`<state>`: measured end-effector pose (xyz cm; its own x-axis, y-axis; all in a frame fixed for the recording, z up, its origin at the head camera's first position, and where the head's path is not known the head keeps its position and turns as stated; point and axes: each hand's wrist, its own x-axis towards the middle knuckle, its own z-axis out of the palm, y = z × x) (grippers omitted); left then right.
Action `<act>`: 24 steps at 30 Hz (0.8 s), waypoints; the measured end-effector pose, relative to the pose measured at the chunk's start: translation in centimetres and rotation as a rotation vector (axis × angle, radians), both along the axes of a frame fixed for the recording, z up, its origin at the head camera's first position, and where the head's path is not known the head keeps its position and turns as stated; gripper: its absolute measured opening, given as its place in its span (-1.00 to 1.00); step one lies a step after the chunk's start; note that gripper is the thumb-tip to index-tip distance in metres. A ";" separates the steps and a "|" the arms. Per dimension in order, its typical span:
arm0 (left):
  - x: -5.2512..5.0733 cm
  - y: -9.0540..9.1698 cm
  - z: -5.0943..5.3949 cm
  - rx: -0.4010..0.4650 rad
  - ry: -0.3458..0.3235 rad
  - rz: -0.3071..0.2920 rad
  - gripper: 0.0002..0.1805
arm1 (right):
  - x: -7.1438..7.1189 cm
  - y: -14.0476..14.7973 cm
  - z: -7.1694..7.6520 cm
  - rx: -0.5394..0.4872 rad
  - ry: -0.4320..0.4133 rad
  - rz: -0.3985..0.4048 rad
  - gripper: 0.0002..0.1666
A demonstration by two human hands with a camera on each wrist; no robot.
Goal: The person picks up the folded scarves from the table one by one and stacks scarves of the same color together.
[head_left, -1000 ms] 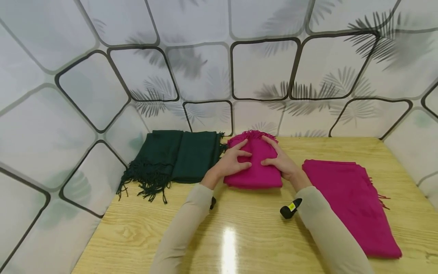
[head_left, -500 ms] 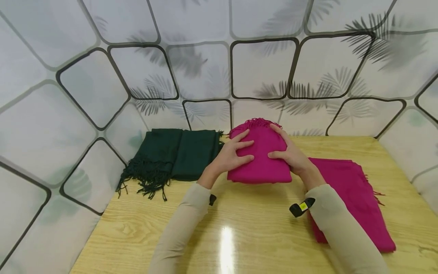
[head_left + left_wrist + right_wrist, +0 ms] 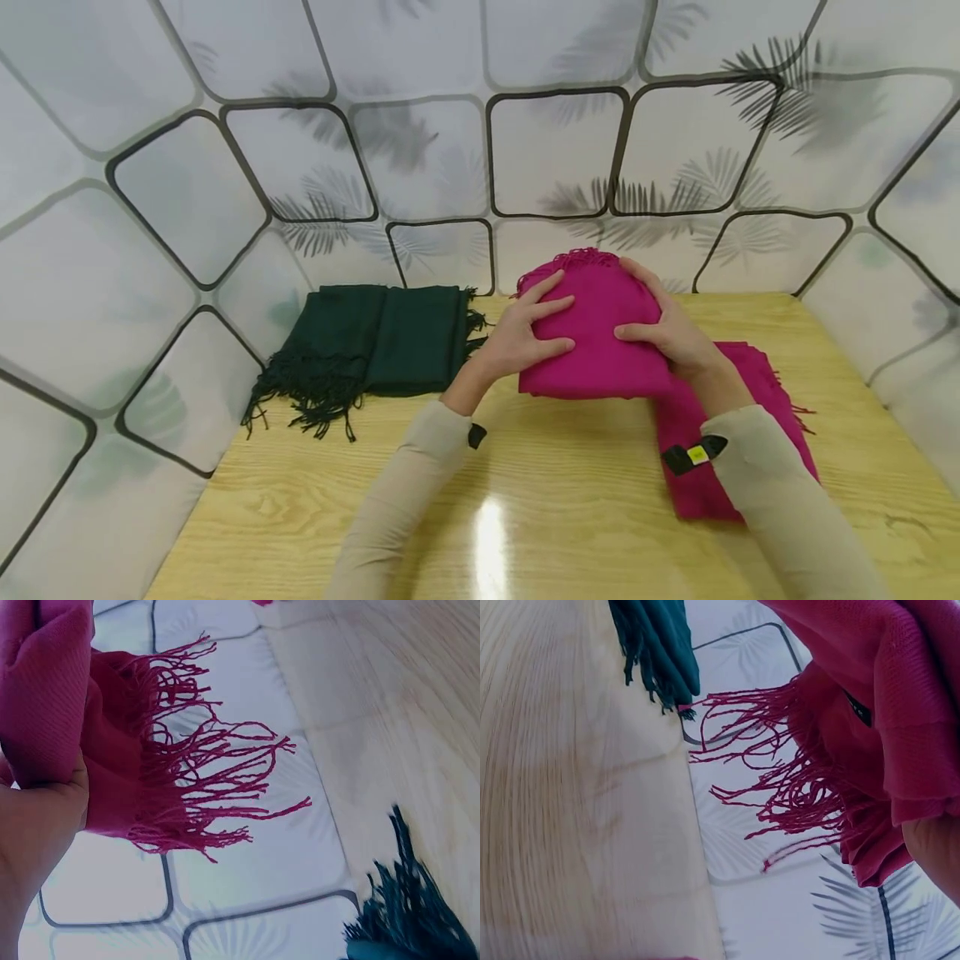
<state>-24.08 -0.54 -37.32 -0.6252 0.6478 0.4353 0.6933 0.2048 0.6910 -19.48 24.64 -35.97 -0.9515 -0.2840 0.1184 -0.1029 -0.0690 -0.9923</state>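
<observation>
A folded magenta scarf (image 3: 592, 358) with a fringe along its far edge is held up off the table between both hands. My left hand (image 3: 517, 337) grips its left side, thumb and fingers spread over the top face. On the opposite side my right hand (image 3: 675, 333) grips the scarf, thumb on top. In the left wrist view the fringe (image 3: 202, 772) hangs loose beside the left hand (image 3: 45, 817). The right wrist view has the scarf (image 3: 922, 727) with a small dark label inside its folds, and part of the right hand (image 3: 934, 855).
A second folded magenta scarf (image 3: 697, 475) lies at the right, partly hidden by the right arm and the held scarf. Two dark green folded pieces with fringes (image 3: 416, 342) lie side by side at the back left. A patterned curtain (image 3: 555, 158) stands behind the wooden table (image 3: 420, 550).
Both hands have lifted the folded magenta scarf off the table and carried it to the right, towards the other magenta scarf. The green cloth stays put; the head view has shifted slightly.
</observation>
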 end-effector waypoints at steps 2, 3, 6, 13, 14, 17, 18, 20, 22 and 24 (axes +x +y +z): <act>0.4 0.5 0.1 0.013 -0.001 -0.007 -0.30 | 0.4 0.5 0.1 -0.013 0.008 -0.007 0.07; 0.5 0.8 0.2 0.018 0.002 -0.009 -0.31 | 0.6 0.7 0.2 -0.018 0.010 -0.011 0.07; 1.0 1.7 0.3 0.030 0.010 -0.012 -0.31 | 1.3 1.5 0.4 -0.016 0.025 -0.026 0.07; 2.0 4.8 -0.1 0.057 0.074 -0.032 -0.34 | 2.8 4.3 1.0 -0.023 0.083 -0.011 0.08; 2.2 5.3 -0.2 0.063 0.076 -0.037 -0.34 | 3.0 4.7 1.0 -0.020 0.085 -0.010 0.08; 2.8 6.7 -0.3 0.075 0.083 -0.046 -0.34 | 3.7 6.0 1.1 0.004 0.093 -0.016 0.07; 3.0 7.1 -0.3 0.075 0.087 -0.048 -0.35 | 3.9 6.4 1.2 0.011 0.093 -0.016 0.07; 3.4 8.0 -0.3 0.070 0.098 -0.055 -0.35 | 4.4 7.3 1.2 0.017 0.101 -0.017 0.08; 3.9 8.9 -0.3 0.062 0.110 -0.065 -0.35 | 5.0 8.3 1.2 0.027 0.120 -0.018 0.09; 4.4 9.8 -0.3 0.058 0.134 -0.073 -0.35 | 5.6 9.2 1.2 0.026 0.129 -0.017 0.09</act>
<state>-19.71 9.30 -37.62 -0.5115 0.6609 0.5492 0.7914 0.1133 0.6007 -13.92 33.82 -34.81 -0.9336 -0.2723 0.2329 -0.2308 -0.0404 -0.9722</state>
